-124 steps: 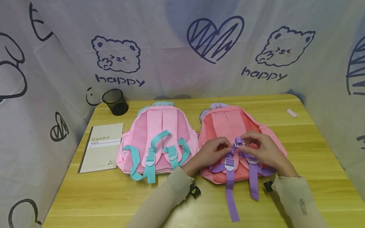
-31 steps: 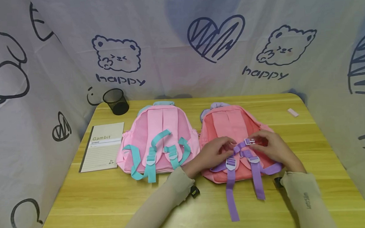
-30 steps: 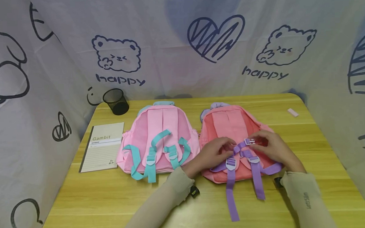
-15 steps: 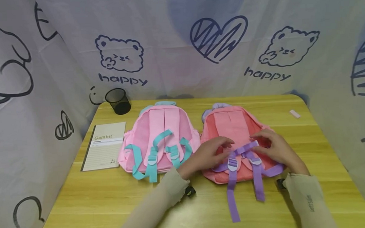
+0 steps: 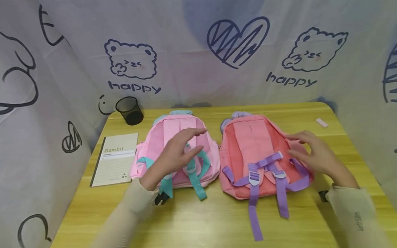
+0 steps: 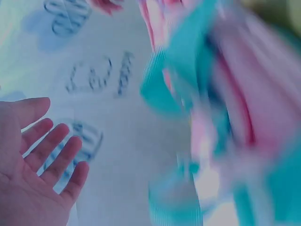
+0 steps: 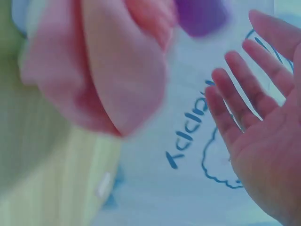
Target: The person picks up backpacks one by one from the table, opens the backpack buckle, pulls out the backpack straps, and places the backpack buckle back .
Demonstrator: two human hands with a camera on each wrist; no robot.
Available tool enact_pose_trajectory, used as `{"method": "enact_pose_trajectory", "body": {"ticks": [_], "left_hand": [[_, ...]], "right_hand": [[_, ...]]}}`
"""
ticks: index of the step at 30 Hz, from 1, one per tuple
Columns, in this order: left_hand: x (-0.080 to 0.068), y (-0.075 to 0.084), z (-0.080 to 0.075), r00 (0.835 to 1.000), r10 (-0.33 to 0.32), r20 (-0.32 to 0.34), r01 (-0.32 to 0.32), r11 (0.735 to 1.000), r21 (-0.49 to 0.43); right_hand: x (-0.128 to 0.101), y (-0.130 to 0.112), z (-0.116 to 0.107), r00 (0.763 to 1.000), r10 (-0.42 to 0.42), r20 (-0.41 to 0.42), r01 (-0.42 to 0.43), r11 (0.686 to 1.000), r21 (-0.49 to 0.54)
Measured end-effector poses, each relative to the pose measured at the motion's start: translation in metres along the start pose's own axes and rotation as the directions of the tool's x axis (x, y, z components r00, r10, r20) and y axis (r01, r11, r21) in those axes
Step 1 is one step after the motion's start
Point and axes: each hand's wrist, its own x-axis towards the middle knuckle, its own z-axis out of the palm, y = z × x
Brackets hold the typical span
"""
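Two small backpacks lie side by side with their strap sides up. My left hand (image 5: 176, 151) hovers over the pink backpack (image 5: 159, 136) with teal straps (image 5: 195, 183), covering part of it. Its fingers are spread and hold nothing, as the left wrist view also shows at the hand (image 6: 42, 165). The coral backpack (image 5: 252, 136) has purple straps (image 5: 255, 210), with a short strap joined across the middle by a white chest buckle (image 5: 279, 155). Beside its right edge is my right hand (image 5: 314, 154), fingers extended and apart from the straps; the right wrist view shows that palm (image 7: 268, 127) bare.
A notebook (image 5: 115, 159) lies left of the pink backpack, with a black mesh pen cup (image 5: 130, 111) behind it. A small pale pink block (image 5: 322, 122) sits at the back right of the wooden table (image 5: 196, 224). Printed cloth (image 5: 189, 76) encloses the back and sides.
Both hands have let go of the purple chest strap, which now lies across the coral backpack. The left hand has swung left over the pink backpack; the right has drawn off to the right.
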Motion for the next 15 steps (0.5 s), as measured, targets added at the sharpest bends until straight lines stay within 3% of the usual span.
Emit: {"method": "enact_pose_trajectory", "body": {"ticks": [4, 7, 11, 15], "left_hand": [[-0.012, -0.021, -0.034, 0.995, -0.011, -0.101, 0.027, 0.987, 0.159], [-0.02, -0.032, -0.058, 0.986, 0.004, -0.167, 0.048, 0.949, 0.31], [-0.031, -0.045, -0.085, 0.972, 0.068, -0.224, 0.065, 0.84, 0.538], [-0.044, -0.059, -0.103, 0.962, 0.131, -0.241, 0.084, 0.697, 0.713]], "right_hand": [[0.003, -0.003, -0.021, 0.996, -0.015, -0.084, 0.008, 0.997, -0.078], [0.005, -0.004, -0.034, 0.979, -0.069, -0.193, 0.04, 0.987, -0.153], [0.007, -0.002, -0.049, 0.933, -0.187, -0.307, 0.089, 0.948, -0.305], [0.009, 0.002, -0.059, 0.863, -0.359, -0.356, 0.147, 0.852, -0.503]]}}
